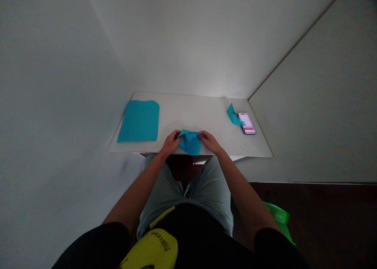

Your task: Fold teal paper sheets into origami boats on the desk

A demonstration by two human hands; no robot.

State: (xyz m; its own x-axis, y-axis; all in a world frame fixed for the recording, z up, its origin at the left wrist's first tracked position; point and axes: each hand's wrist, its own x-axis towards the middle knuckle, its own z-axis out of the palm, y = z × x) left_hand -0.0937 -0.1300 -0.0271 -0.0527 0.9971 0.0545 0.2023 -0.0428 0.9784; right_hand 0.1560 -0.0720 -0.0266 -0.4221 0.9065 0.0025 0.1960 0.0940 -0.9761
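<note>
Blue paper [190, 143], partly folded, is pinched in the fingers of left hand [170, 143] and right hand [210, 142]; I judge one folded piece [231, 114] done, the flat sheet [139, 121] unfolded.

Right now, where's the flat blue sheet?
Head view: the sheet lies at the left end of the white table, left of the left hand.
</note>
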